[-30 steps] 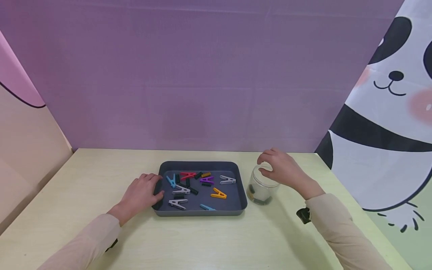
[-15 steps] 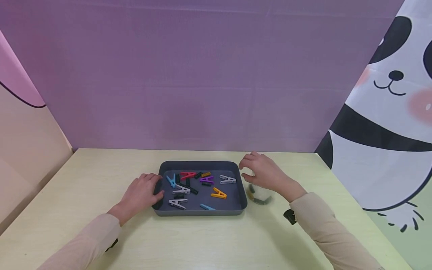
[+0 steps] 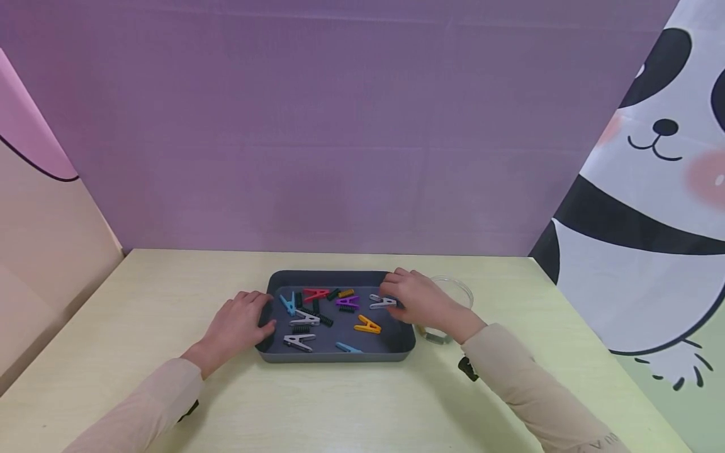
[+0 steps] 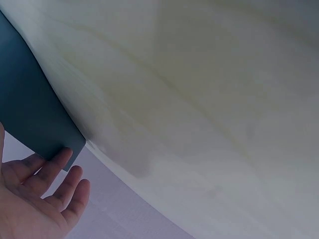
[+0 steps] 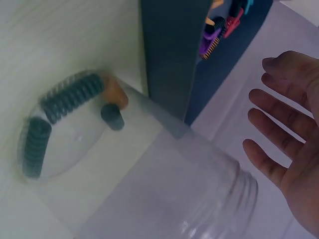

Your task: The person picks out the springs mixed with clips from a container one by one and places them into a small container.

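My left hand (image 3: 238, 324) rests at the left side of a dark grey tray (image 3: 362, 357); a fingertip touches the tray's corner in the left wrist view, with the fingers relaxed. My right hand (image 3: 419, 302) hovers over the tray's right end, beside a grey clothespin (image 3: 383, 302). Its fingers are bent and apart, holding nothing in the right wrist view. Inside the tray lie more clothespins, among them a yellow one (image 3: 368, 325), a red one (image 3: 315, 294) and a purple one (image 3: 347, 302), mixed with several small dark coils (image 3: 301, 329).
Right of the tray stands a clear jar (image 5: 199, 169), partly behind the right hand in the head view. Dark green ribbed coils (image 5: 72, 98) and an orange piece (image 5: 115, 93) lie at its bottom. A purple sheet (image 3: 340, 126) hangs behind the pale table (image 3: 340, 409).
My right hand has moved left, from above the jar's mouth to over the tray's right end. The left hand and the tray have stayed in place.
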`<move>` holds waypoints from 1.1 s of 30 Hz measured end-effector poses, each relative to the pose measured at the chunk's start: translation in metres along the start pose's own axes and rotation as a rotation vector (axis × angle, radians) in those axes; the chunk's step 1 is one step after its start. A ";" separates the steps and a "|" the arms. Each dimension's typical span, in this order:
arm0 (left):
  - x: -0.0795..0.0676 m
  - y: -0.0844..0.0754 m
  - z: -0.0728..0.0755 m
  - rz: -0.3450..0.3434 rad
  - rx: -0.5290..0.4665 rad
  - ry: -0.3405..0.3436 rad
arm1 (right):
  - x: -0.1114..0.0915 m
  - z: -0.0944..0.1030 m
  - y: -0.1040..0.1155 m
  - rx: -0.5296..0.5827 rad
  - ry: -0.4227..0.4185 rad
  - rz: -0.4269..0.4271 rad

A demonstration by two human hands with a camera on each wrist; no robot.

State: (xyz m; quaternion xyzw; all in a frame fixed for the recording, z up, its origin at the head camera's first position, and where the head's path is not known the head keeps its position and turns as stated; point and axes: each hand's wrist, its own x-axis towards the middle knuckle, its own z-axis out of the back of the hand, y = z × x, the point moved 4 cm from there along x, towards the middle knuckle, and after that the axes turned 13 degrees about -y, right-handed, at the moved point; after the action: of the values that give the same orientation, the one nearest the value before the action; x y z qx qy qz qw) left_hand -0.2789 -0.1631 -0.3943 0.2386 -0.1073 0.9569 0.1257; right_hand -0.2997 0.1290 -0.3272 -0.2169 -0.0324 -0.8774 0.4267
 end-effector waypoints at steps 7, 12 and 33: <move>0.000 0.001 -0.002 -0.003 -0.006 -0.005 | 0.005 -0.016 0.005 0.013 0.017 0.037; -0.001 0.001 -0.002 -0.004 -0.006 -0.008 | 0.009 -0.026 0.008 0.016 0.010 0.089; 0.001 0.001 -0.001 0.005 -0.001 0.005 | 0.041 -0.056 0.015 -0.070 0.127 0.165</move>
State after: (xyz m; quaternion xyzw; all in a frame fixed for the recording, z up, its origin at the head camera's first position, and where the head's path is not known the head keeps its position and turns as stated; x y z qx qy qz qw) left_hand -0.2804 -0.1633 -0.3951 0.2358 -0.1082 0.9578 0.1237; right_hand -0.3306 0.0758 -0.3625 -0.1775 0.0431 -0.8520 0.4907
